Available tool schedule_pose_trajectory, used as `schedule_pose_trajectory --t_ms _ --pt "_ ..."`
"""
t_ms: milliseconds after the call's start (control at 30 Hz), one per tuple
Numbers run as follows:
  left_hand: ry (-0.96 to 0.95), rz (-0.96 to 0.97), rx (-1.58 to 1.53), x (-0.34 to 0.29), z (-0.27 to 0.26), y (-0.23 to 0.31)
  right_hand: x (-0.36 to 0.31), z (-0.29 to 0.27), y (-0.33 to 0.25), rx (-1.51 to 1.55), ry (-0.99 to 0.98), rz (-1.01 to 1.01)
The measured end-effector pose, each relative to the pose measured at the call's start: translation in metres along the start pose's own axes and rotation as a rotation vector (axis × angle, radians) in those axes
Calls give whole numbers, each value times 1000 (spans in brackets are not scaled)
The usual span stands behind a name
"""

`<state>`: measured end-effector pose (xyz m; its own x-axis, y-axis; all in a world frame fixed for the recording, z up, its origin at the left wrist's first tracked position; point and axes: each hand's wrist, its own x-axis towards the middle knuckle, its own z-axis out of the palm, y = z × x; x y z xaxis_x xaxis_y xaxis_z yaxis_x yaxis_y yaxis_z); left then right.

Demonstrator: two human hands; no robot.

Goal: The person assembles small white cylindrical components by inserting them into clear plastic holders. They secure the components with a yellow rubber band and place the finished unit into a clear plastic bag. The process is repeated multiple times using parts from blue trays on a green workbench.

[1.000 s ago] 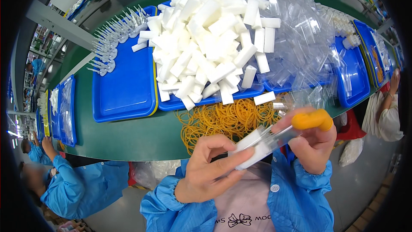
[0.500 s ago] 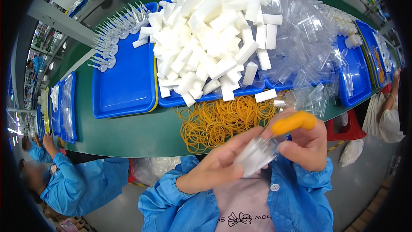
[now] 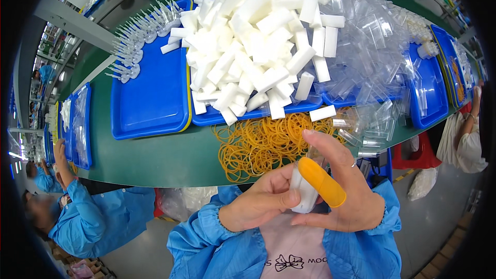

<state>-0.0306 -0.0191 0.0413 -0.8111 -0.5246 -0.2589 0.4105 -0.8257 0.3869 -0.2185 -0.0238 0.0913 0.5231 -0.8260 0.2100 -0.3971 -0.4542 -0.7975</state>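
While the left hand (image 3: 258,204) grips it (right hand (image 3: 356,204): hold unclear), white block (image 3: 305,195), glossy, clear-edged, partly covered

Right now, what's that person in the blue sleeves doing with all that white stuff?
The person's left hand is holding a small white and clear piece. The right hand is beside it, with an orange-covered finger laid across the front of the piece. In front of them, white blocks are heaped next to clear plastic pieces. Yellow-orange bands lie in a pile on the green table.
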Motion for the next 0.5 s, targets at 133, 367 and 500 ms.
schedule_pose_trajectory --t_ms 133,367,500 --pt "-5 9 -41 0 -3 -2 -5 10 3 26 89 8" --pt "-24 -23 -198 -3 -7 -7 -5 17 0 -273 30 -229" --pt "46 37 -210 -10 -3 -5 3 15 -2 -178 -24 -218"
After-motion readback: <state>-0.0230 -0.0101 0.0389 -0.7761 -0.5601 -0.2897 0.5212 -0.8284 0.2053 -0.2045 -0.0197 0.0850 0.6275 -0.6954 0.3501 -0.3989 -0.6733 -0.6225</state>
